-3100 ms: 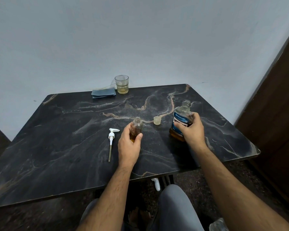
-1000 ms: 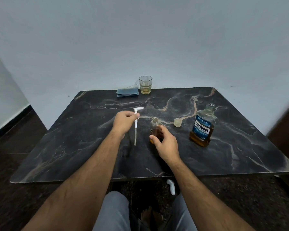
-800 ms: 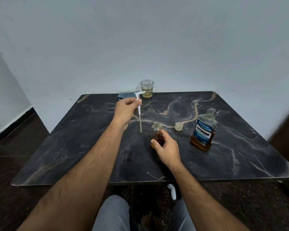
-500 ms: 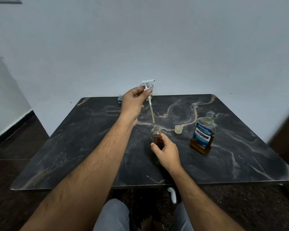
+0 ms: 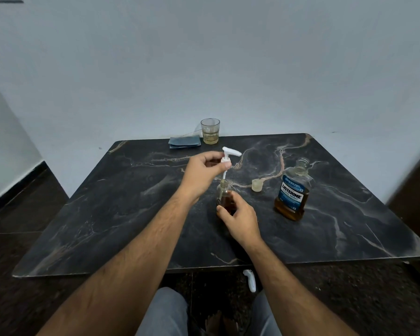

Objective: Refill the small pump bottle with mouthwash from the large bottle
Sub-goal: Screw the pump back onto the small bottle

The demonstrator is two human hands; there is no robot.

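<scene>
The small clear pump bottle stands upright mid-table, holding amber liquid. My right hand grips its lower body from the near side. My left hand pinches the white pump head just above the bottle. The pump's tube runs down into the bottle's open neck; the collar is still above the neck. The large Listerine bottle stands uncapped to the right, with amber liquid low in it. Its pale cap lies between the two bottles.
The dark marble table stands against a white wall. At the far edge are a glass with yellowish liquid and a folded blue cloth. My knees and a white object lie below the near edge.
My left hand lifted the pump off the table, carried it over the small bottle and lowered its tube into the neck. My right hand kept hold of the small bottle.
</scene>
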